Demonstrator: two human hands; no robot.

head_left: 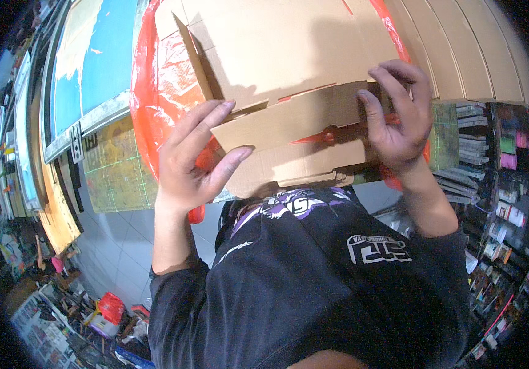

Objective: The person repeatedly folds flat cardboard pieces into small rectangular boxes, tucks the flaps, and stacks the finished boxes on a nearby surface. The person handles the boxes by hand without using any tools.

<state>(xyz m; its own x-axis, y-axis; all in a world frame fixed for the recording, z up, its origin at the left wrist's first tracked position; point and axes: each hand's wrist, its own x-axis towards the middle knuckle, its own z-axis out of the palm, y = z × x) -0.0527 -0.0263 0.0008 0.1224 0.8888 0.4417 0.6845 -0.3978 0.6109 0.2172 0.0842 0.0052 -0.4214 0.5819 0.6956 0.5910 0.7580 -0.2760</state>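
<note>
A flat brown cardboard box blank [276, 49] lies in front of me, with its near wall [295, 120] folded upright. My left hand [193, 157] is at the left end of that wall, its thumb on the near side and its fingers at the top edge. At the right end, my right hand [403, 120] has its thumb against the near side while its curled fingers reach over the top. A side flap [193, 58] stands up at the far left. Nearer my body, a slotted cardboard flap [304, 160] extends from the wall.
Shiny red plastic sheeting [150, 92] lies beneath the box on a green gridded mat [116, 169]. More creased cardboard [461, 46] is at the right. A blue-covered frame [95, 58] lies at the left. Stacked items [470, 154] fill shelves at right; clutter sits on the lower-left floor.
</note>
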